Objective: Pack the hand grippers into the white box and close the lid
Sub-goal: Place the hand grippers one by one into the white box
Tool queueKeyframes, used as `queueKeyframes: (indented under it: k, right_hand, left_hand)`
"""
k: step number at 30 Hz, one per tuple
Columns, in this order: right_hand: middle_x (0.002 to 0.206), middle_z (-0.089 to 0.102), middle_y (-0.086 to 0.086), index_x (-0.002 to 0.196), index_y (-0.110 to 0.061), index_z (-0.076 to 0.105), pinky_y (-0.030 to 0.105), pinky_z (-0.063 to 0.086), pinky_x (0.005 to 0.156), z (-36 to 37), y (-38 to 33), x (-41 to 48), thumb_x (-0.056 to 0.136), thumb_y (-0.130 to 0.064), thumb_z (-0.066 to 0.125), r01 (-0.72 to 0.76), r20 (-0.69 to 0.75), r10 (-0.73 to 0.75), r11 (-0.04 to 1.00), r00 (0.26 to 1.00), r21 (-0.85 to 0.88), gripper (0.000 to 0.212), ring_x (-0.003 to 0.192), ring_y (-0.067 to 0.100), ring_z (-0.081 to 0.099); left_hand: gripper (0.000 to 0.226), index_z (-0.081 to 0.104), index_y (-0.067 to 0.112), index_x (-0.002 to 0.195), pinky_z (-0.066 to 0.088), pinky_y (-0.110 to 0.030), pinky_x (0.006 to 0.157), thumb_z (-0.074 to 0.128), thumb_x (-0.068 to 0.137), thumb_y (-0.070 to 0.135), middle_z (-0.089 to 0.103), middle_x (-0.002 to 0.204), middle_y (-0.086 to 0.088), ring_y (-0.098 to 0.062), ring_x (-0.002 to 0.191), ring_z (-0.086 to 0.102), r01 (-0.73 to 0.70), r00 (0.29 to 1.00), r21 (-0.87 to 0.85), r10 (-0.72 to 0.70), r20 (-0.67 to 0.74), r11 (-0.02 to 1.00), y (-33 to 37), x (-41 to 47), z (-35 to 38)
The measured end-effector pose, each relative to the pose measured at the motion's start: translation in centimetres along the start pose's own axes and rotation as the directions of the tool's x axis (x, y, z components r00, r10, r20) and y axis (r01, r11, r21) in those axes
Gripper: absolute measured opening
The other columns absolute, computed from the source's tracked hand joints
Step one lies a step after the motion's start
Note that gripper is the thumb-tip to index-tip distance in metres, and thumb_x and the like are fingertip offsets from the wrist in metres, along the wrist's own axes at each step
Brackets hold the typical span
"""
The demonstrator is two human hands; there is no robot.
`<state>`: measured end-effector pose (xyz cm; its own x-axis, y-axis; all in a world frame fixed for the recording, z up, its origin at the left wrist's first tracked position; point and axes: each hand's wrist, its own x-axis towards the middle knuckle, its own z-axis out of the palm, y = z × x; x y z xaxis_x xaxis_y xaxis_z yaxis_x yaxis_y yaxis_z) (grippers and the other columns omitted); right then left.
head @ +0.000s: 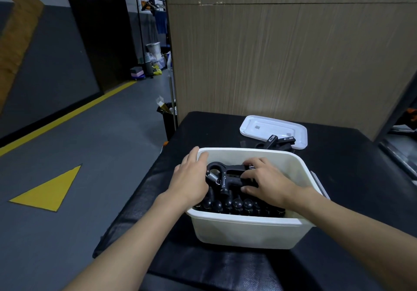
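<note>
1. White box (pixel 248 232) holds the top hand gripper (pixel 225 175)
2. Right hand (pixel 268 182) fingers clamp its handles
3. Left hand (pixel 189 178) fingers lie straight, together, on the box's left rim
4. Lid (pixel 273 128) lies behind the box

Box (pixel 248 219) sits on the counter (pixel 349 178). Top hand gripper (pixel 228 173) is in your right grip (pixel 268 182), over the packed row (pixel 237 203) inside. Left grip (pixel 191 178) on the box rim, left of it. Lid (pixel 270 128) and loose hand grippers (pixel 276 142) behind your right grip.
</note>
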<state>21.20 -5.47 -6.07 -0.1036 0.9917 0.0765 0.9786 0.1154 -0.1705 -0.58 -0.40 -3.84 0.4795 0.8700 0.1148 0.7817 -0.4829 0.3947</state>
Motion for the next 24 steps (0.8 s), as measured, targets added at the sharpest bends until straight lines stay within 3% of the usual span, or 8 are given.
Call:
queueKeyframes:
  k: [6,11,18,21,24]
  right_hand:
    - [0.137,0.04,-0.003,0.105,-0.023,0.067,0.038,0.033,0.108,0.3,0.3,0.3,0.087,-0.044,0.066,-0.027,-0.047,0.03,0.997,0.998,0.066,0.028,0.128,0.021,0.032]
    - [0.13,0.039,-0.002,0.098,-0.02,0.062,0.032,0.036,0.104,0.4,-0.1,0.5,0.086,-0.042,0.068,0.001,-0.055,0.007,0.988,0.998,0.152,0.026,0.123,0.02,0.033]
    - [0.138,0.038,-0.003,0.104,-0.026,0.066,0.036,0.032,0.106,0.1,-0.9,0.4,0.085,-0.048,0.067,0.066,-0.056,-0.066,0.998,0.996,0.001,0.029,0.133,0.018,0.031]
    - [0.144,0.039,0.001,0.106,-0.021,0.068,0.037,0.035,0.107,-0.2,-1.2,0.3,0.085,-0.044,0.068,0.072,-0.05,-0.069,0.995,0.996,0.066,0.031,0.133,0.021,0.037]
    - [0.143,0.042,-0.001,0.108,-0.022,0.068,0.036,0.034,0.107,-0.4,-1.7,0.4,0.084,-0.043,0.067,0.088,-0.088,-0.083,0.995,0.993,0.053,0.031,0.133,0.019,0.036]
  left_hand:
    - [0.068,0.032,0.017,0.147,0.028,-0.042,0.112,0.044,0.085,-0.006,0.01,0.162,-0.005,-0.027,0.144,0.022,-0.009,1.0,-0.006,0.009,-0.012,1.0,-0.1,-0.1,0.1]
    - [0.056,0.039,0.017,0.142,0.028,-0.043,0.112,0.042,0.088,-0.001,0.011,0.163,-0.005,-0.027,0.144,0.023,-0.003,1.0,-0.015,0.002,-0.006,1.0,-0.1,0.1,0.0]
    - [0.036,0.045,0.011,0.135,0.032,-0.045,0.108,0.039,0.101,0.02,0.008,0.164,-0.005,-0.027,0.142,0.027,0.022,1.0,0.049,-0.022,0.007,0.999,-0.3,0.5,0.4]
    - [0.026,0.05,0.01,0.124,0.033,-0.045,0.106,0.042,0.102,0.021,0.008,0.164,-0.005,-0.028,0.141,0.028,0.02,1.0,0.097,-0.019,-0.005,0.995,-0.5,0.7,0.7]
    - [0.008,0.049,0.013,0.097,0.034,-0.046,0.105,0.044,0.101,0.018,0.008,0.164,-0.005,-0.028,0.142,0.027,0.023,1.0,0.135,-0.023,-0.001,0.991,-0.5,0.7,0.7]
